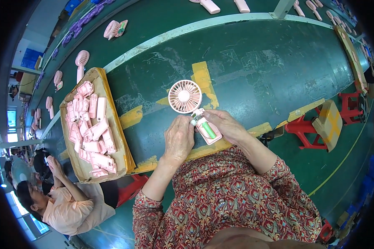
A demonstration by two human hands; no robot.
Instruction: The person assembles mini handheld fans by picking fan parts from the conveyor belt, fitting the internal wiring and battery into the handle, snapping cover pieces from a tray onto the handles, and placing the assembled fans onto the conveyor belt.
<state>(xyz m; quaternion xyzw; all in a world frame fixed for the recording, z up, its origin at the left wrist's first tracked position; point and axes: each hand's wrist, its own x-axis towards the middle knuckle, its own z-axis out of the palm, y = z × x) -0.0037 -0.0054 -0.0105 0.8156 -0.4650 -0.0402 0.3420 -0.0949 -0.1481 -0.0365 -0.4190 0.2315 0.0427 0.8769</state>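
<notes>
At the far left a co-worker in a peach top (66, 207) sits below us, apart from our work. Next comes a shallow cardboard tray (112, 124) heaped with pink plastic handle shells (91, 128), smooth and boxy, resting on the scuffed green tabletop (257, 70) with its worn yellow tape marks. Our left hand (178, 139) is curled around the neck of a small pink handheld fan (185, 96), fingers closed just below the round slatted grille, which points away from us. Our right hand (226, 124) grips the fan's open handle (207, 130) from the side, where a green cylindrical cell lies bare in the glossy pink housing. We judge this to be the assembly step at the handle, with the inside still uncovered; closing it would call for a matching shell, lined up squarely while the left hand keeps the head steady. Further right stand red plastic stools (303, 130) and a taped cardboard box (329, 122); more finished fans lie along the far edge.
</notes>
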